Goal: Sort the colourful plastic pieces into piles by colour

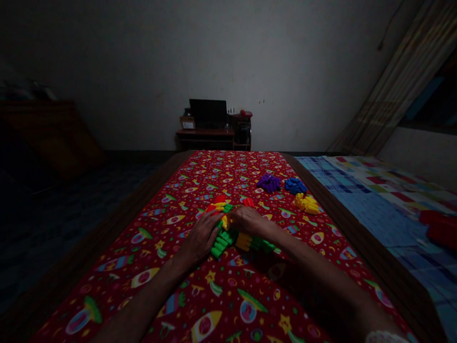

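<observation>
My left hand (202, 235) lies along the left side of a cluster of plastic building blocks, its fingertips curled against them and its thumb at their edge. Green blocks (222, 242) sit at its right, with red and yellow blocks (217, 206) beyond the fingertips. Opposite it, my right hand (246, 219) is closed, fingers bent down at a small yellow block (224, 222) between both hands. Its fingertips are partly hidden. Beneath the right wrist lie a yellow block group (243, 241) and more green blocks (262, 244). Red blocks (248, 202) show just behind that hand.
Separate piles of purple blocks (269, 183), blue blocks (295, 186) and yellow blocks (307, 204) lie at the right on a red patterned cloth (200, 295). A dark monitor (208, 113) stands on a desk by the far wall. Checked bedding (357, 205) is at the right.
</observation>
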Action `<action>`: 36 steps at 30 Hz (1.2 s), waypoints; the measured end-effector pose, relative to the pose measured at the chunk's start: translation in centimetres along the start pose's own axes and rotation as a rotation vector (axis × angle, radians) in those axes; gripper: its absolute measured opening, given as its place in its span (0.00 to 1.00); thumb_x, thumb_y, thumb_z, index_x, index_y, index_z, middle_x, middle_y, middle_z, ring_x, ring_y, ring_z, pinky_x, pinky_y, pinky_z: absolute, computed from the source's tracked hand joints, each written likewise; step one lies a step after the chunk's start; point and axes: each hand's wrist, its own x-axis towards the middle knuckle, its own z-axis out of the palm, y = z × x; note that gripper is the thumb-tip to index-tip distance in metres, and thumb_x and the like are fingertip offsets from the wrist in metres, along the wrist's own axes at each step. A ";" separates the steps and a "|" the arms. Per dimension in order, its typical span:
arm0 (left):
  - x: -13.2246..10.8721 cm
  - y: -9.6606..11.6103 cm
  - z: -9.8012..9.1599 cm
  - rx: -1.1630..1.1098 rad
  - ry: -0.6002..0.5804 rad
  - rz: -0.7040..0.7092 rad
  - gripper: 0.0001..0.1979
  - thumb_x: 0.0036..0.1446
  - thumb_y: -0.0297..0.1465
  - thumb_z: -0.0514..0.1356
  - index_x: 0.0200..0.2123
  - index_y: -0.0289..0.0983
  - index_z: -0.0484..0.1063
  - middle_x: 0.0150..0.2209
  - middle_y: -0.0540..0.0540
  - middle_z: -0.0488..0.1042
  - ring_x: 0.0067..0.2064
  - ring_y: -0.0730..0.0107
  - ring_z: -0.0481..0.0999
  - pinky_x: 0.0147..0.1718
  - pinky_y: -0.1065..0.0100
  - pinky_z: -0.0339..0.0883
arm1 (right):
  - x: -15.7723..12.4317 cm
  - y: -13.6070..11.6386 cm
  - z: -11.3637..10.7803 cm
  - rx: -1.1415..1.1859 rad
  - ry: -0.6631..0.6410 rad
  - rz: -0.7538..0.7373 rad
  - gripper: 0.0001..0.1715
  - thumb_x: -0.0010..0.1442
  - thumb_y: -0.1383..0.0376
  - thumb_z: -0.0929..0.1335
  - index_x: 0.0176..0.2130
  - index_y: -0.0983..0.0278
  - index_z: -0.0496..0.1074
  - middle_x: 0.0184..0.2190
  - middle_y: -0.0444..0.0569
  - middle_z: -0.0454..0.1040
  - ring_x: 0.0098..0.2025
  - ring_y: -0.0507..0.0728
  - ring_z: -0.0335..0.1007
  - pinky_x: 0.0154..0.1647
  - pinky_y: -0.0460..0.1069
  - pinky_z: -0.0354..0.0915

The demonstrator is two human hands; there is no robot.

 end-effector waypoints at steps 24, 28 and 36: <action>0.1 -0.2 0.0 0.030 -0.003 0.031 0.18 0.66 0.31 0.46 0.57 0.39 0.63 0.56 0.41 0.70 0.61 0.59 0.63 0.61 0.51 0.58 | -13.2 15.2 -7.7 -0.222 0.630 0.683 0.26 0.53 0.66 0.64 0.51 0.66 0.74 0.42 0.56 0.79 0.42 0.63 0.76 0.44 0.55 0.69; 0.1 0.0 -0.2 0.036 -0.004 0.023 0.18 0.66 0.32 0.46 0.57 0.39 0.64 0.56 0.42 0.71 0.61 0.58 0.64 0.61 0.51 0.58 | -14.1 15.6 -7.0 -0.178 0.541 0.659 0.27 0.54 0.66 0.64 0.53 0.66 0.73 0.45 0.55 0.79 0.45 0.64 0.76 0.47 0.55 0.69; 0.1 0.1 -0.2 0.031 -0.009 0.022 0.19 0.66 0.31 0.46 0.57 0.38 0.63 0.55 0.40 0.70 0.61 0.58 0.64 0.60 0.51 0.60 | -12.3 13.1 -8.5 -0.111 0.704 0.699 0.21 0.58 0.65 0.63 0.47 0.66 0.77 0.42 0.56 0.80 0.43 0.62 0.77 0.46 0.53 0.70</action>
